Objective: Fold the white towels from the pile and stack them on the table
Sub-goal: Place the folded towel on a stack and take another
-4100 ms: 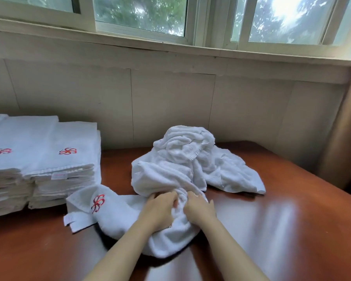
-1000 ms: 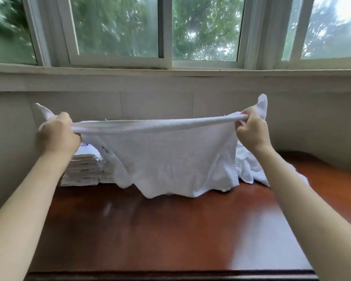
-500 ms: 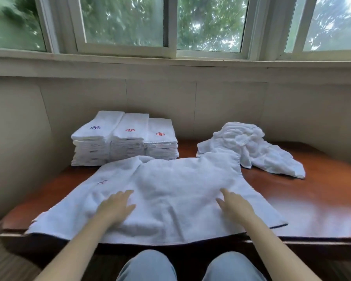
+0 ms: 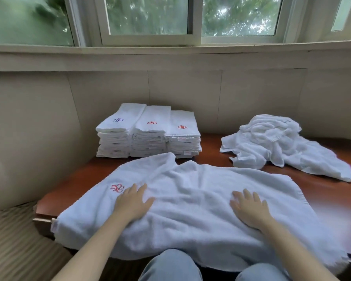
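A white towel (image 4: 190, 201) with a red embroidered logo lies spread across the near part of the wooden table (image 4: 221, 159), its front edge hanging over the table's rim. My left hand (image 4: 133, 202) lies flat on its left half, just right of the logo. My right hand (image 4: 249, 209) lies flat on its right half, fingers straight. A crumpled pile of white towels (image 4: 280, 145) sits at the back right. Three stacks of folded towels (image 4: 150, 132) stand side by side at the back left.
The table stands against a beige panelled wall under a window sill (image 4: 170, 51). My knees in light jeans (image 4: 170, 266) are below the table's front edge. Striped floor (image 4: 14, 244) shows at the lower left.
The towel, held stretched in the air a second ago, now lies on the table. Both hands have let go of its corners and have slid a little outward over it, pressing flat.
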